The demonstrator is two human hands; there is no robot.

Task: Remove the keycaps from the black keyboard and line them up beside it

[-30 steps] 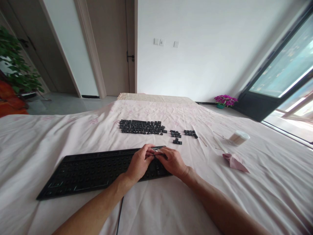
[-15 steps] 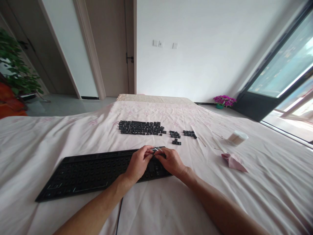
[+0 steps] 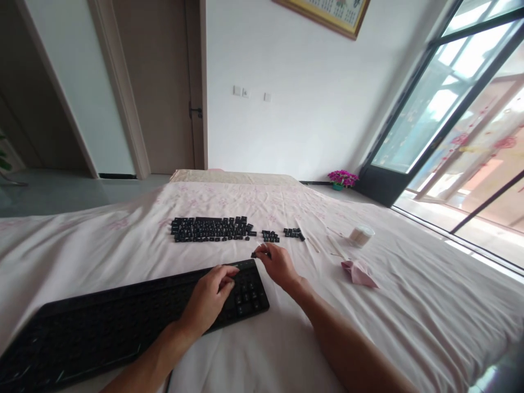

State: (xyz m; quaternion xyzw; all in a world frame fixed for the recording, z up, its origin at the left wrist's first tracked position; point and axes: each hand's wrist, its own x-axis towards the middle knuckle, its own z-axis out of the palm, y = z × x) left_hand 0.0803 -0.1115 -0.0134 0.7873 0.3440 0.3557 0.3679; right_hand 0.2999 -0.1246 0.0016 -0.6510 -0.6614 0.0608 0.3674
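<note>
A black keyboard (image 3: 135,308) lies slanted on the cloth, its caps mostly off at left, with several keycaps seated on the number pad at right. Over the pad's left side rests my left hand (image 3: 210,295), fingers curled together; whatever they hold is hidden. Beyond the keyboard's far right corner, my right hand (image 3: 277,265) pinches a small black keycap (image 3: 254,255) just above the cloth. A large block of loose keycaps (image 3: 210,229) lies behind the keyboard, with a smaller group (image 3: 270,236) to its right and another group (image 3: 292,233) further right.
A round tub of cotton swabs (image 3: 361,236) stands at right, with several loose swabs (image 3: 313,245) near it. A folded pink cloth (image 3: 359,273) lies closer to me. The wrinkled pale bedspread (image 3: 295,349) covers the surface. A cable runs from the keyboard's near edge.
My hands have parted: the right moved to the cloth beyond the keyboard, the left stayed over the keys. Thin metal wires seen between my fingers before no longer show clearly. The view turned right.
</note>
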